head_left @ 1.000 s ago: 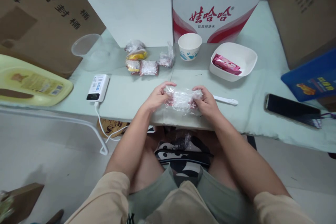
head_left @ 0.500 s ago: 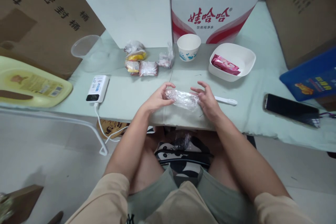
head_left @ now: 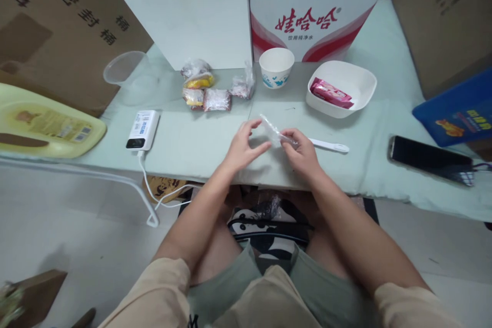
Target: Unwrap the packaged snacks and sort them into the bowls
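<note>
A crumpled strip of clear plastic wrap (head_left: 272,131) is pinched in my right hand (head_left: 302,151), its free end slanting up and to the left. My left hand (head_left: 246,147) is beside it, thumb and fingers spread, with a gap between them. Whether a left fingertip touches the wrap's upper end I cannot tell. A white plastic utensil (head_left: 330,145) lies on the table just right of my right hand; its left end is hidden. Beyond my hands sit several small plastic-wrapped packets (head_left: 217,100).
A paper cup (head_left: 277,67) and a white bowl (head_left: 361,87) holding pink sachets (head_left: 331,93) stand behind. At left are a power bank (head_left: 143,129) with a cable, a clear tub (head_left: 128,74) and a yellow bottle (head_left: 49,123). A phone (head_left: 430,160) lies right. Cartons (head_left: 188,31) line the back.
The wrap was stretched wide between both hands; now it is narrow and tilted in my right hand. My left hand has opened and shifted slightly right.
</note>
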`<state>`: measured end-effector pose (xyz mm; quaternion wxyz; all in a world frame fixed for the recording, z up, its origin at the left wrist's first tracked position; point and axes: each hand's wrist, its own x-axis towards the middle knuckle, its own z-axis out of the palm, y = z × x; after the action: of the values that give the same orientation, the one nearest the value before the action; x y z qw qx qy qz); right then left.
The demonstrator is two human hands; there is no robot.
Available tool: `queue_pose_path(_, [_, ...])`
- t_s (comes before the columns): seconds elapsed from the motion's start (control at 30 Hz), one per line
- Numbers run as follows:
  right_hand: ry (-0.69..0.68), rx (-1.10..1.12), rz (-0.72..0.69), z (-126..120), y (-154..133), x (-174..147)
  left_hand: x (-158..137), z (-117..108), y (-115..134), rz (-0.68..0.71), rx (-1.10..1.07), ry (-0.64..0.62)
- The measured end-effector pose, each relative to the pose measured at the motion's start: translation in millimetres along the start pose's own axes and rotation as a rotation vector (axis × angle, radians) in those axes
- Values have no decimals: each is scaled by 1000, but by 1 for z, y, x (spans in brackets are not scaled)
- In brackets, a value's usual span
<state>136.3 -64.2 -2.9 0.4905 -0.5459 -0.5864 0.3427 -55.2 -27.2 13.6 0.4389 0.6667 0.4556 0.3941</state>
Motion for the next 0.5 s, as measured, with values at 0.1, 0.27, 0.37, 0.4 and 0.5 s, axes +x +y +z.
queue_pose_path(0.1, [-154, 209, 16, 5, -4, -3, 0, 10, -3, -12, -132, -182])
queue_pose_path(0.27, [-183, 423, 262, 12, 2, -9, 10, 7, -9, -48, -92, -147])
queue_pose_path(0.37, [-25, 301, 277, 11, 4, -12, 13, 5, -8, -65, -84, -105])
queue_pose_path(0.4, [-4, 275, 243, 11, 3, -12, 13, 6, -7, -96, -126, -144])
queue_pose_path(0.5, [-50, 218, 186, 9, -4, -15, 12, 8, -4, -179, -317, -294])
